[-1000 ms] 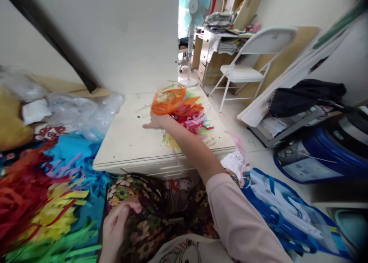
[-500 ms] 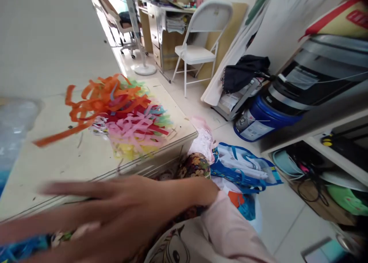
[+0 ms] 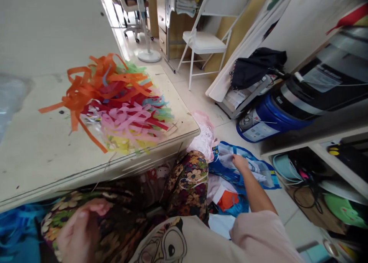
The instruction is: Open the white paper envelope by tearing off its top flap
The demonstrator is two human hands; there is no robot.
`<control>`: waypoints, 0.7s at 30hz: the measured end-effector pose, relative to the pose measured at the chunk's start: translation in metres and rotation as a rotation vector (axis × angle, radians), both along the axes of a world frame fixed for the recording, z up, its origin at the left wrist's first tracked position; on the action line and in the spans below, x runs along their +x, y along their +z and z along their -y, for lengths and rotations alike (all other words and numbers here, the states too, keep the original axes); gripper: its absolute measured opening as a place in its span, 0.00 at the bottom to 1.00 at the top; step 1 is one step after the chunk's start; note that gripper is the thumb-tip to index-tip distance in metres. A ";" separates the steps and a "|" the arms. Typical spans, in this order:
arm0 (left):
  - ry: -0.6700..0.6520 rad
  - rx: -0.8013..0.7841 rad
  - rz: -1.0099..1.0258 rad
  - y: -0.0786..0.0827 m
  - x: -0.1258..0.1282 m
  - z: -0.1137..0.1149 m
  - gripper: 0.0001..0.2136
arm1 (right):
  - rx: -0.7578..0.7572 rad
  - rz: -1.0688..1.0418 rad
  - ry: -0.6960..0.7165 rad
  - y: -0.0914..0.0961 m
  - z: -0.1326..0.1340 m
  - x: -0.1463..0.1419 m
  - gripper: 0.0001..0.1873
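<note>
A heap of cut paper strips (image 3: pixel 115 102), orange on top with red, pink, yellow and green below, lies on a low cream table (image 3: pixel 37 152). My right hand (image 3: pixel 240 162) reaches down to the floor on my right and touches a blue and white plastic bag (image 3: pixel 258 171); its fingers are hidden, so its grip is unclear. My left hand (image 3: pixel 77 230) rests on my flowered trouser leg (image 3: pixel 189 178) at the bottom left, blurred, fingers loosely curled with nothing seen in them.
A white folding chair (image 3: pixel 207 36), a fan stand (image 3: pixel 148 54) and a desk stand at the back. A dark umbrella (image 3: pixel 255 65), a blue drum (image 3: pixel 267 117) and shelves with cables crowd the right. Blue paper (image 3: pixel 17 232) lies at the lower left.
My right arm left the strip heap on the table, swept across the view and now reaches to the bag on the floor. The camera turned to the right.
</note>
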State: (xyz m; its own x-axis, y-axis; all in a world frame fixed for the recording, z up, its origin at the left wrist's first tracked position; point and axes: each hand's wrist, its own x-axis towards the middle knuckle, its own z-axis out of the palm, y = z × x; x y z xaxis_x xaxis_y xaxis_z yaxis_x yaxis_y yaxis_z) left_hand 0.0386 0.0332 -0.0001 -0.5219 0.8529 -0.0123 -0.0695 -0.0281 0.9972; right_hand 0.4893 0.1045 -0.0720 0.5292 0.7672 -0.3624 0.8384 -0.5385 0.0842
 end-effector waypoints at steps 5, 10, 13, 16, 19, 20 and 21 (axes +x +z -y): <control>0.007 -0.044 0.010 -0.003 -0.010 0.000 0.05 | 0.206 0.069 -0.026 0.055 0.002 0.041 0.11; -0.095 0.054 -0.041 -0.013 -0.004 -0.007 0.09 | 0.632 0.230 -0.100 0.152 0.014 0.058 0.14; -0.229 0.128 -0.072 -0.014 0.004 -0.010 0.10 | 1.331 0.084 -0.044 0.189 0.025 0.030 0.08; -0.421 0.232 -0.215 -0.007 0.015 -0.011 0.07 | 1.653 -0.411 0.225 0.204 0.032 -0.012 0.06; -0.608 0.288 -0.404 0.010 0.034 -0.011 0.12 | 1.658 -0.776 0.311 0.208 0.026 -0.044 0.05; -0.678 0.288 -0.454 0.017 0.041 -0.010 0.18 | 1.633 -0.909 0.327 0.208 0.021 -0.050 0.06; -0.765 0.284 -0.495 0.022 0.049 -0.010 0.24 | 1.607 -1.054 0.344 0.207 0.015 -0.055 0.09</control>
State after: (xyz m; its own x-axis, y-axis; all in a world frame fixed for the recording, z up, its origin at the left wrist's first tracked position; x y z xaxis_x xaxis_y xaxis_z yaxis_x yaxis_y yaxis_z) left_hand 0.0874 0.0434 0.0223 0.2881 0.9024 0.3203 0.2589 -0.3955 0.8812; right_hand 0.4342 0.0896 0.1349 0.3838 0.6601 0.6458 0.2863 0.5798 -0.7628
